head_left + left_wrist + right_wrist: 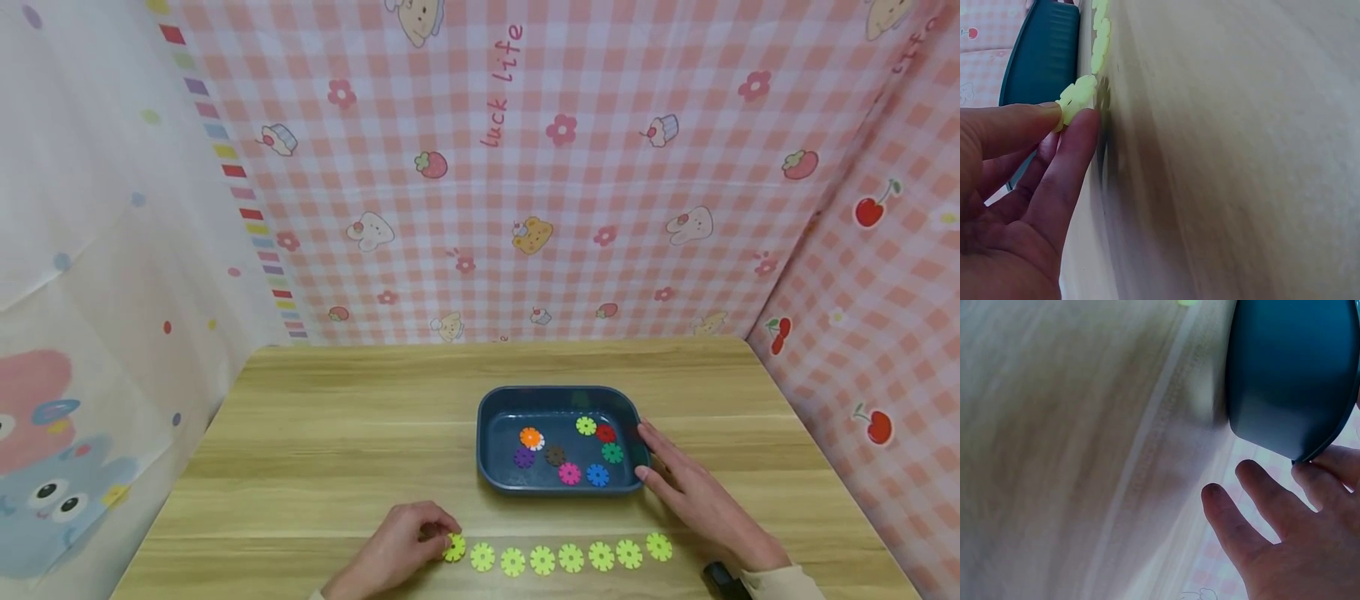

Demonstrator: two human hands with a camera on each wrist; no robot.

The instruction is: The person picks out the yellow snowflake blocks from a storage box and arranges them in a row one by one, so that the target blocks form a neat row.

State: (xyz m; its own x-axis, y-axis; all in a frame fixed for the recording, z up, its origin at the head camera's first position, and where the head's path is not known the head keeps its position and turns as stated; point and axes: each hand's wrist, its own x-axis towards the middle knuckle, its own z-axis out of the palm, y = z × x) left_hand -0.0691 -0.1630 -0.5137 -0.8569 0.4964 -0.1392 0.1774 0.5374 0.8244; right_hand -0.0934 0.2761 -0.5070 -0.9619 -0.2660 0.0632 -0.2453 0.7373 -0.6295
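My left hand (397, 542) pinches a yellow-green notched plastic disc (454, 547) between thumb and finger, at the left end of a row of several like discs (542, 560). In the left wrist view this disc (1077, 98) is tilted at the fingertips, close to the tabletop. With fingers extended, my right hand (693, 497) touches the right end of a dark blue tray (558, 490). Inside the tray lie several discs, among them an orange one (531, 437), a pink one (570, 474), a blue one (597, 476) and a yellow-green one (586, 426).
The wood-grain table (337, 442) backs onto a pink checked cloth (465, 208). More cloth hangs at the left and right sides. A black object (724, 581) shows by the right wrist.
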